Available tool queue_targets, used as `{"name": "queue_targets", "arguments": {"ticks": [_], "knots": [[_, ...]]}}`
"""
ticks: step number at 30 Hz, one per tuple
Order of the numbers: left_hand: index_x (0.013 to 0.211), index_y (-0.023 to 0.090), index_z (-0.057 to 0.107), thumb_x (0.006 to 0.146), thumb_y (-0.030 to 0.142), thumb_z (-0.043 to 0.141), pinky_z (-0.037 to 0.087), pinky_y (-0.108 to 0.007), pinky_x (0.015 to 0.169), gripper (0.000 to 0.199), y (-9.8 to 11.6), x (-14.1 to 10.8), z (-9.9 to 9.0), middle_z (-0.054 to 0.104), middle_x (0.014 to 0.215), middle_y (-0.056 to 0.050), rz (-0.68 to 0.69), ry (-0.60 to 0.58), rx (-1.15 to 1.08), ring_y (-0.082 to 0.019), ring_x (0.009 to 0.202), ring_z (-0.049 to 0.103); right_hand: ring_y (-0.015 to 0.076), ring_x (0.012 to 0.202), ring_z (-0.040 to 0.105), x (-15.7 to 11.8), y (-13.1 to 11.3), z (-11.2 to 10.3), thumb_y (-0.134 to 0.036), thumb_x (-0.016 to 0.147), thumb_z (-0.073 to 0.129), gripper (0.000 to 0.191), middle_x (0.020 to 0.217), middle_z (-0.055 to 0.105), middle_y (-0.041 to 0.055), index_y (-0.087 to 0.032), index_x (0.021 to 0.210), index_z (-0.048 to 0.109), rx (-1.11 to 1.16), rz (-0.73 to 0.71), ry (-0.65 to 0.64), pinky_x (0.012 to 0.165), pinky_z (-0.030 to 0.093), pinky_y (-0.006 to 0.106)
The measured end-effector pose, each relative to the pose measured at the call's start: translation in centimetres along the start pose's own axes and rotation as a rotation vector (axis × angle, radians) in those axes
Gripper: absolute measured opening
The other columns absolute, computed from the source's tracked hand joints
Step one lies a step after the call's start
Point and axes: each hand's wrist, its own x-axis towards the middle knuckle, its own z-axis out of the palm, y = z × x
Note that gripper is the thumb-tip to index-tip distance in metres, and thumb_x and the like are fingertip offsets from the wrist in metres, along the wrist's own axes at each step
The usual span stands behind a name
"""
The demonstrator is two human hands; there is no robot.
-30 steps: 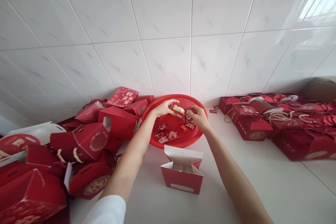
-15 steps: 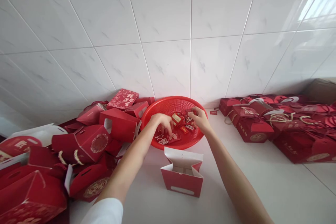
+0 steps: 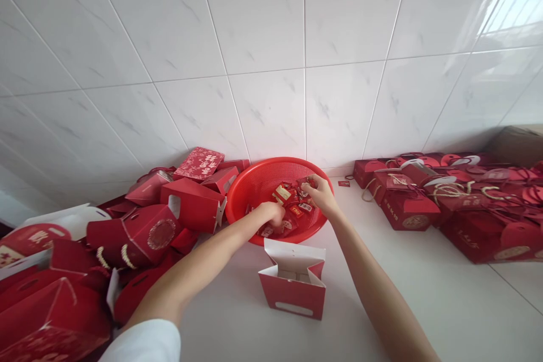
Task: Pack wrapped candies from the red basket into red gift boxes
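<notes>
A red plastic mesh basket (image 3: pixel 237 181) holds several small wrapped candies (image 3: pixel 292 195) in red and gold wrappers. My left hand (image 3: pixel 276 214) reaches down into the front of it, among the candies. Its fingers are mostly hidden behind the hand, so what they grip does not show. At the basket's right side my right hand (image 3: pixel 320 193) is closed in a pinch on a small red wrapped candy (image 3: pixel 306 182). In front of the basket an open red gift box (image 3: pixel 292 294) with a white inside stands upright, its mouth upward.
A heap of red gift boxes (image 3: pixel 131 232), some with rope handles, lies to the left. Rows of closed red boxes (image 3: pixel 411 209) stand on the right. A small red packet (image 3: pixel 344 184) lies on the white counter (image 3: pixel 356 305) near the tiled wall (image 3: pixel 271 113).
My left hand has moved slightly right and lower in the basket, its fingers now turned downward. My right hand stays at the basket's right side, with little movement.
</notes>
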Motion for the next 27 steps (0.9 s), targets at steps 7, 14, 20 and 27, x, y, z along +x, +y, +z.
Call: {"name": "queue_targets", "arguments": {"ticks": [7,14,20,27], "knots": [[0.097,0.021,0.067,0.079,0.033,0.069,0.057,-0.032,0.069,0.021,2.9,-1.7,-1.4,0.073,0.078,-0.004,0.081,-0.124,-0.16,-0.024,0.071,0.071,0.0173,0.066,0.057,-0.1,-0.1,-0.1,-0.038,0.071,0.062,0.018,0.071,0.062,-0.0004,-0.022,0.079,0.059,0.003,0.009,0.011,0.057,0.046,0.029],[0.089,0.02,0.066,0.084,0.027,0.064,0.055,-0.033,0.069,0.009,4.0,-1.5,-0.8,0.072,0.08,-0.004,0.16,-0.203,-0.221,-0.023,0.073,0.07,0.0173,0.064,0.057,-0.1,-0.2,-0.1,-0.037,0.07,0.062,0.017,0.07,0.062,0.0002,-0.021,0.077,0.062,0.014,0.014,0.015,0.056,0.045,0.03],[0.074,0.02,0.066,0.074,0.032,0.074,0.048,-0.031,0.066,0.014,3.6,-0.6,-1.0,0.067,0.073,-0.002,0.167,-0.092,-0.074,-0.022,0.074,0.064,0.0173,0.064,0.057,-0.1,-0.2,0.0,-0.036,0.069,0.062,0.019,0.07,0.062,0.0004,-0.021,0.08,0.062,0.024,0.024,0.012,0.055,0.044,0.029],[0.061,0.019,0.059,0.077,0.036,0.073,0.041,-0.029,0.061,0.028,2.1,0.0,-1.8,0.062,0.064,0.0,0.208,0.145,-0.118,-0.019,0.068,0.059,0.0169,0.063,0.056,0.0,0.1,0.0,-0.037,0.07,0.061,0.019,0.07,0.062,0.0003,-0.021,0.081,0.063,0.009,0.003,0.04,0.055,0.044,0.029]]}}
